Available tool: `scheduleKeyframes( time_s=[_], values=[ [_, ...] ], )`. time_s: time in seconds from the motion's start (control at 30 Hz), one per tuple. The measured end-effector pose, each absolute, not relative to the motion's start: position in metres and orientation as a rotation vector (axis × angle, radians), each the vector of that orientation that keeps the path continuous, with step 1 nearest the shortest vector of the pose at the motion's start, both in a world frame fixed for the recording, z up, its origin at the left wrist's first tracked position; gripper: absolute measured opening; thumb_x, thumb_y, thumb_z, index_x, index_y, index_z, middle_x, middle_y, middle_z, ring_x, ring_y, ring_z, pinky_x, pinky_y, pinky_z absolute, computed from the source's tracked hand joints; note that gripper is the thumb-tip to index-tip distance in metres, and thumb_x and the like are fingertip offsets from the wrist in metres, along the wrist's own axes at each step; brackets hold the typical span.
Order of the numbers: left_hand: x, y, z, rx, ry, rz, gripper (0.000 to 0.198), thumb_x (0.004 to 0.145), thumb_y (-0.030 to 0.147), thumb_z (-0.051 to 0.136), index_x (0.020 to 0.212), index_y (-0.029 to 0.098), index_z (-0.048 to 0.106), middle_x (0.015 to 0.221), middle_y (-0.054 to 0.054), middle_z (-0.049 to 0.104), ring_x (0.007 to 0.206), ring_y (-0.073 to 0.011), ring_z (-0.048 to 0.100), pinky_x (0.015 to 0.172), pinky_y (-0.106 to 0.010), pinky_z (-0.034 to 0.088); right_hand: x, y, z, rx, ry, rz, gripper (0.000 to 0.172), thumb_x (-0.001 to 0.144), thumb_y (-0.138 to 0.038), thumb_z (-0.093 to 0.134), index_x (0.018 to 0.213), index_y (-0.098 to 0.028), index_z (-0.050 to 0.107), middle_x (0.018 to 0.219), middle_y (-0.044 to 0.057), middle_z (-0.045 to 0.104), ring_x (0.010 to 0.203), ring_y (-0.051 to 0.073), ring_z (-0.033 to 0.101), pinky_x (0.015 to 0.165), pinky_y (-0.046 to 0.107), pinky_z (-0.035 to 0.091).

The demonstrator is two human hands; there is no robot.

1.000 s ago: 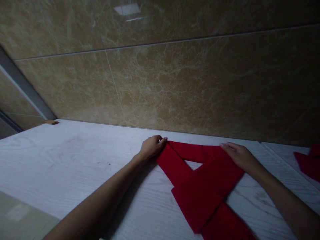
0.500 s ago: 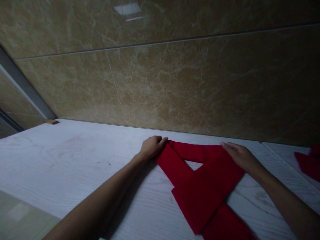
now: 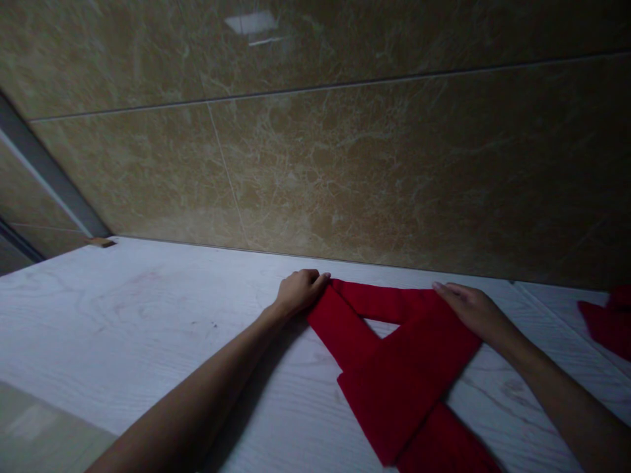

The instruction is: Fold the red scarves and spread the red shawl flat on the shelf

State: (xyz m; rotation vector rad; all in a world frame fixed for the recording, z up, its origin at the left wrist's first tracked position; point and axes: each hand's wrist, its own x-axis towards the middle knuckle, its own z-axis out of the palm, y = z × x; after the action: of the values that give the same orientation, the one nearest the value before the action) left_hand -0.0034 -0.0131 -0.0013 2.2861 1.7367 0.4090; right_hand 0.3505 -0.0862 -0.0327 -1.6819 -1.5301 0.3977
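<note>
At the lower centre of the frame, running off its bottom edge, the scarf (image 3: 409, 368) lies on the table (image 3: 162, 315), bent into a loop with one leg crossed over the other. My left hand (image 3: 298, 291) grips the loop's upper-left corner; my right hand (image 3: 470, 312) grips the upper-right corner, thumb uppermost. Holding both corners apart appears to keep the upper band straight between them and to stop the folds slipping. The gap under that band shows bare table, so the loop is not collapsed. The broad leg overlaps the other at the crossing; its weight probably helps hold the layers flat. At the right edge of the frame, a second red cloth (image 3: 606, 325) lies well apart, out of the way of my right hand.
</note>
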Motion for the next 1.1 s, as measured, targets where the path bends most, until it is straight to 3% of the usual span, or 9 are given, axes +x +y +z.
scheduleKeyframes(
  time_s=[0.23,0.53,0.8,1.1],
  values=[
    [-0.002,-0.014,0.000,2.235,1.731,0.431,0.059,0.100,0.062,0.032,0.087,0.022,0.073,0.088,-0.009,0.076,0.079,-0.0234,0.068,0.068,-0.029,0.042,0.346,-0.087,-0.027,-1.687,-1.525,0.412,0.055,0.077,-0.076,0.053,0.057,-0.025,0.059,0.061,0.003,0.065,0.076,0.030,0.067,0.071,0.038,0.055],
    [-0.002,-0.014,0.000,2.227,1.713,0.431,0.061,0.101,0.063,0.032,0.085,0.021,0.074,0.085,-0.008,0.075,0.077,-0.0228,0.067,0.066,-0.029,0.040,0.343,-0.090,-0.020,-1.739,-1.538,0.469,0.061,0.076,-0.081,0.050,0.062,-0.024,0.065,0.069,0.004,0.070,0.076,0.031,0.069,0.076,0.040,0.055],
    [-0.005,-0.012,0.000,2.189,1.725,0.468,0.060,0.100,0.063,0.034,0.085,0.020,0.075,0.083,-0.008,0.075,0.077,-0.0230,0.069,0.066,-0.029,0.041,0.348,-0.095,-0.018,-1.752,-1.511,0.469,0.054,0.076,-0.075,0.052,0.069,-0.025,0.072,0.083,0.007,0.077,0.092,0.038,0.073,0.092,0.050,0.054],
    [-0.003,-0.013,0.003,2.166,1.749,0.383,0.070,0.101,0.063,0.026,0.092,0.018,0.079,0.092,-0.015,0.078,0.086,-0.0296,0.073,0.073,-0.032,0.048,0.347,-0.093,-0.021,-1.739,-1.539,0.454,0.058,0.076,-0.079,0.050,0.064,-0.025,0.069,0.070,0.006,0.074,0.081,0.035,0.072,0.080,0.046,0.057]
  ],
)
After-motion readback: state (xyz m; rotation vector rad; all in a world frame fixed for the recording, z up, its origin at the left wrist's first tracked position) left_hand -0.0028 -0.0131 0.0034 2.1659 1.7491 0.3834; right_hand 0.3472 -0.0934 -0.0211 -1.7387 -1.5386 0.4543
